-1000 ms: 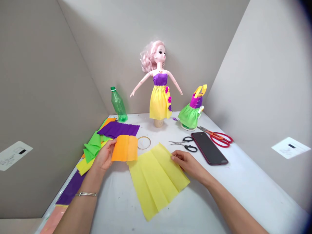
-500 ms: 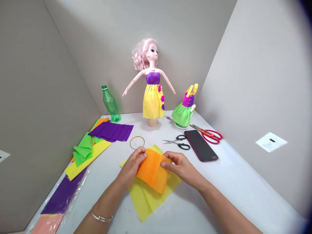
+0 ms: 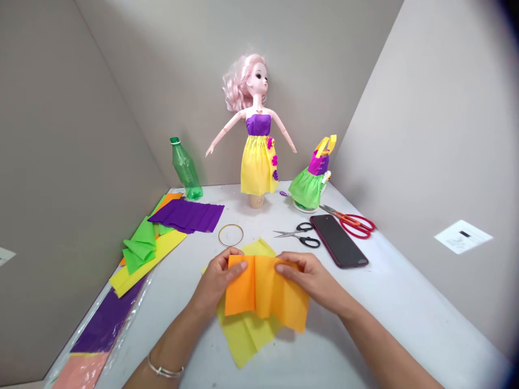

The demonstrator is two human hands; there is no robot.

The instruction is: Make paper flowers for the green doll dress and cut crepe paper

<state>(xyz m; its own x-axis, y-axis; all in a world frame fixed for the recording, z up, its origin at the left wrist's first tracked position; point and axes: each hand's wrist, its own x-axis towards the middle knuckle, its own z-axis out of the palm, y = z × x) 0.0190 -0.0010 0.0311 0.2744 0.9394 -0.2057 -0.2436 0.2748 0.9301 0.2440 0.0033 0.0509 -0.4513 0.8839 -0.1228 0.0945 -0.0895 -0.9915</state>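
Note:
Between my hands an orange piece of crepe paper is held up by its top edge, with fold creases running down it. My left hand pinches its upper left part, thumb in front and fingers behind. Farther along the same edge, my right hand grips it in the same way. A yellow sheet of crepe paper lies on the table beneath, partly covered by the orange piece. Just beyond my left hand rests a thin gold ring.
Black-handled scissors, a phone and red-handled scissors lie right. A doll in a dress, a small green-skirted dress and a green bottle stand behind. Colored paper and a plastic-wrapped pack lie left.
The orange crepe paper has been opened out wider, its right part now spread to the right. My right hand has shifted slightly right; the view has moved a little.

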